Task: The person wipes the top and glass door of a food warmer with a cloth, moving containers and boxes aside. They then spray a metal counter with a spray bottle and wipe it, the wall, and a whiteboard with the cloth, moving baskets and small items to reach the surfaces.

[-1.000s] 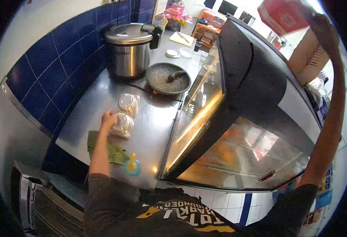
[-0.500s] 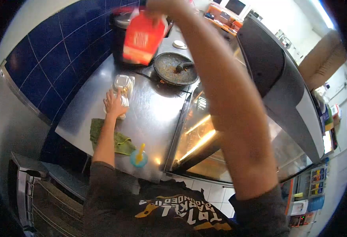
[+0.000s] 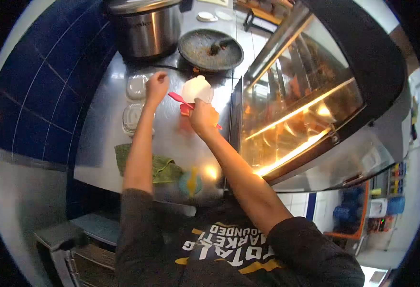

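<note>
My right hand grips a red-and-white paper package above the metal counter. The package's pale inside faces up, and a red strip sticks out to its left; its lower part is blurred. My left hand is raised just left of the package, fingers curled in, with nothing visible in them. Beside that hand lies a clear-lidded plastic container. A second lidded container sits nearer to me, left of my forearm.
A large steel cooker stands at the back left. Right of it rests a dark stone mortar with a pestle. A lit glass display case borders the counter's right. A green cloth and a blue-and-yellow object lie close to me.
My right hand has come down from up high with the red package, whose pale inside now shows. My left hand has lifted off the container and moved forward. The camera view has shifted.
</note>
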Demonstrator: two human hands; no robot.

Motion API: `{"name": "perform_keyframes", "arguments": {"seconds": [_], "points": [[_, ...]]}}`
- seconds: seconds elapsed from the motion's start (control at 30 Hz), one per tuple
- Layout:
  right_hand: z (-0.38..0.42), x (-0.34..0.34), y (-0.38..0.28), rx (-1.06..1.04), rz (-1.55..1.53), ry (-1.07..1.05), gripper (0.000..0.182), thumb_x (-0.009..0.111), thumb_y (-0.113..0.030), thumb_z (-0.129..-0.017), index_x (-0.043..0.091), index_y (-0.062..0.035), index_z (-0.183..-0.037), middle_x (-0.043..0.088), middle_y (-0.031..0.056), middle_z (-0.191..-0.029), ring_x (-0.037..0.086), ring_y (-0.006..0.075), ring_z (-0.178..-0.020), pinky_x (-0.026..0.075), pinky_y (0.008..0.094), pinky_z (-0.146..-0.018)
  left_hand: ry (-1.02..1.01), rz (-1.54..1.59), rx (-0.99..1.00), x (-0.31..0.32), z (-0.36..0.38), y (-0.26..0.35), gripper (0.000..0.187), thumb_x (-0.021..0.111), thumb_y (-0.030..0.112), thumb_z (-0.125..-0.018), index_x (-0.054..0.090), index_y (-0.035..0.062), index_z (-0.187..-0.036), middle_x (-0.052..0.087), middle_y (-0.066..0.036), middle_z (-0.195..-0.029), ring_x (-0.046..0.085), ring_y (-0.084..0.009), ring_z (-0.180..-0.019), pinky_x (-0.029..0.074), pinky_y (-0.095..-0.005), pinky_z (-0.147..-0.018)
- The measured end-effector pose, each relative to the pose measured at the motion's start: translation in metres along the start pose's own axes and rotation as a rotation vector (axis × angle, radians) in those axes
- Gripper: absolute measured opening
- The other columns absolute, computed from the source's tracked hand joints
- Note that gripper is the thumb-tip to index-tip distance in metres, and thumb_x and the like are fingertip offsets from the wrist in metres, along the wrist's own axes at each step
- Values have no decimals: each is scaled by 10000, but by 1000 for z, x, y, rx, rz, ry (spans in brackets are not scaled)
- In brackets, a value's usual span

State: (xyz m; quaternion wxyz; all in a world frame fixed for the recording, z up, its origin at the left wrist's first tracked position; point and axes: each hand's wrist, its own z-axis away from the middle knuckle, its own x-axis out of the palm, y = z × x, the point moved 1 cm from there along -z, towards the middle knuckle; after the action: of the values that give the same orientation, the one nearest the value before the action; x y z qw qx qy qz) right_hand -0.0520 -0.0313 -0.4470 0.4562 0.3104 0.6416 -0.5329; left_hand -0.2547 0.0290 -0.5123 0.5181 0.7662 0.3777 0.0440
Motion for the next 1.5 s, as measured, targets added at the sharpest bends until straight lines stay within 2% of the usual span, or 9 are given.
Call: {"name": "perform_keyframes", "arguments": {"seconds": [0.17,0.23,0.37,0.57,0.8,0.97,1.17,1.33,1.5], "points": [[66,-12,-2,-12,-307,75,457,614,-171,-809,484,-32,-1225,650,204,-737,639,417,-698,498,512,-628,-433,-67,-58,63,-36,-30,227,672,187,-802,688,10,-943,712,-147,-881,689,-251,-788,526,-345,-732],[99,-8,9,2,-570,29,428,607,-112,-825,496,-26,-1229,632,176,-715,636,348,-639,497,440,-590,-531,30,-376,82,-45,-42,291,696,244,-798,695,15,-977,717,-139,-919,690,-244,-819,527,-342,-760],[146,-2,43,144,-643,-105,357,562,-51,-867,489,10,-1211,595,161,-819,606,287,-693,504,392,-648,-441,46,-289,145,-65,-120,361,732,244,-767,678,-31,-994,708,-165,-903,699,-251,-828,539,-357,-742],[160,44,87,111,-487,-1,458,487,54,-834,416,16,-1285,494,267,-1085,547,352,-985,455,430,-863,-386,-81,-408,134,-76,-46,327,759,254,-748,664,-40,-855,699,-175,-780,691,-237,-618,542,-372,-605],[153,64,85,139,-431,-52,454,456,118,-762,493,15,-1203,476,206,-1066,513,324,-938,457,388,-836,-331,-196,-480,153,-82,-66,520,817,360,-681,673,-71,-932,659,-301,-983,628,-428,-1001,503,-449,-851],[162,85,98,52,-347,-29,505,471,86,-741,480,40,-1244,452,264,-1182,492,391,-1029,421,436,-926,-253,-225,-472,152,-78,-80,305,716,206,-682,682,-43,-854,676,-264,-948,648,-413,-923,501,-451,-797],[162,76,81,64,-380,4,555,540,15,-731,452,65,-1277,396,311,-1289,422,443,-1211,360,470,-1042,-115,276,-356,86,-70,-64,195,708,173,-809,701,-1,-896,691,-55,-781,590,-117,-615,460,-267,-584],[152,0,40,-269,-620,-131,448,571,-28,-799,503,-2,-1241,428,296,-1309,456,464,-1176,408,476,-1002,40,619,-356,-42,-33,109,171,701,145,-851,686,56,-995,657,30,-808,442,5,-541,286,-168,-440],[167,-128,17,-386,-859,-255,217,549,-62,-896,584,-7,-1103,591,198,-1128,609,323,-1004,496,419,-867,27,381,376,-118,53,242,202,577,158,-920,634,-30,-969,520,-45,-809,405,-111,-622,327,-239,-517]]}}
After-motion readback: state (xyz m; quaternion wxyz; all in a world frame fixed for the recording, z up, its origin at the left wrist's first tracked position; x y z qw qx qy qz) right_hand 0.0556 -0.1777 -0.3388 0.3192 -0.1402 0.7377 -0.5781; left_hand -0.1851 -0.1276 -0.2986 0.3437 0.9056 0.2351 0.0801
